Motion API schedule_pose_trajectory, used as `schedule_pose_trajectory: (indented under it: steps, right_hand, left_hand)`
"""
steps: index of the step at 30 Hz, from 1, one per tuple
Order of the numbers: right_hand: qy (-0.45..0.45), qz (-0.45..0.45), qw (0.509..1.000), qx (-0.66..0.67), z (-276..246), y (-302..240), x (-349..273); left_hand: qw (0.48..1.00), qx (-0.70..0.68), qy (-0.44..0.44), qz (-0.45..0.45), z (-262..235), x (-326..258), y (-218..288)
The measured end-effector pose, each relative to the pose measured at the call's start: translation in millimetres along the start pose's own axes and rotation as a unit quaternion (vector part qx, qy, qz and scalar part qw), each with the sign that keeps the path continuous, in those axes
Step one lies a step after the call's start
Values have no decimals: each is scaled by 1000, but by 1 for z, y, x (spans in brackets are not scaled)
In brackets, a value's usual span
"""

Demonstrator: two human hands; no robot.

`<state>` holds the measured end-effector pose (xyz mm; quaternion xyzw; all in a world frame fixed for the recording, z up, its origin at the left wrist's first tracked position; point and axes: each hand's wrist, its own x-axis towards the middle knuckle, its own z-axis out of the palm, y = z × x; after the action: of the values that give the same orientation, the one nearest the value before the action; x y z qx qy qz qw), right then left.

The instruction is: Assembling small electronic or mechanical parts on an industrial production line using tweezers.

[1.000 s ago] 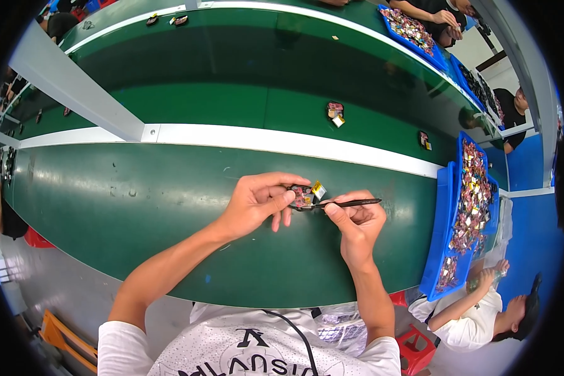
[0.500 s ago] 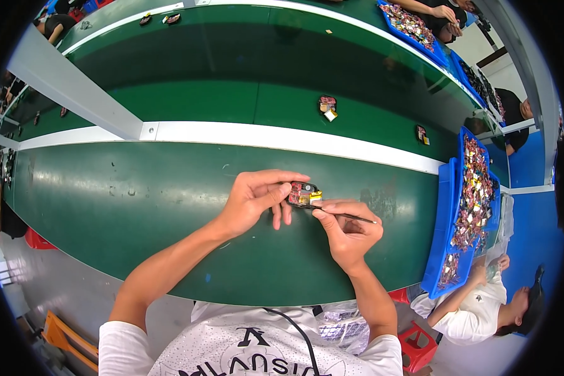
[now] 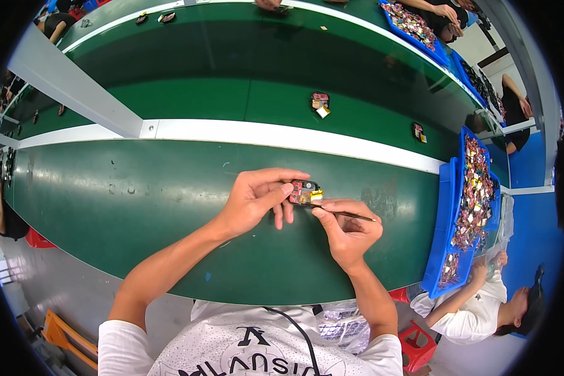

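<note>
My left hand (image 3: pixel 252 199) is closed on a small open electronic device (image 3: pixel 299 191), its thumb and fingers at the left end. The device has a black casing with a red circuit board in it and a silver battery piece with yellow tape (image 3: pixel 316 195) at the right side. Between the thumb and fingers of my right hand (image 3: pixel 349 227) is a slim black pen-like tool (image 3: pixel 355 216). Its tip reaches the device's lower edge; whether it touches the inside I cannot tell. Both hands are above the green table (image 3: pixel 138 207).
Blue bins (image 3: pixel 445 219) heaped with small red and silver parts stand at the right. Behind a white rail (image 3: pixel 232 131), a green conveyor belt (image 3: pixel 188 100) carries similar open devices (image 3: pixel 320 104). A grey post (image 3: pixel 75 81) rises at left. Co-workers sit around, one in white (image 3: pixel 476 307) at lower right.
The devices on the belt have shifted slightly left. A co-worker's hand now shows at the far top edge. My hands, the held device and the tool have hardly moved.
</note>
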<state>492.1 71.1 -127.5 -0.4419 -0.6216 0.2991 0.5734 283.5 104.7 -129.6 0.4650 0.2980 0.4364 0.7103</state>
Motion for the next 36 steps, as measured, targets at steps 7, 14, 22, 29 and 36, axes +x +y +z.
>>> schedule_pose_trajectory:
  steps: [7, 14, 22, 29, 36]
  right_hand:
    - [-17, -31, 999, -33, 0, -6, 4]
    - [-20, -13, 999, -39, -3, -7, 5]
    - [-16, 39, 999, 4, -6, -3, 6]
    - [-35, 46, 998, 1, -9, -4, 10]
    - [-50, -3, 999, -16, -11, -4, 11]
  left_hand:
    - [1000, -17, 2, -2, 0, -1, 1]
    - [1000, -4, 8, 1, 3, 0, 1]
    - [1000, 2, 6, -8, 3, -1, -1]
    - [1000, 16, 7, -9, 3, -1, -3]
    - [1000, 10, 15, -1, 4, 0, -4]
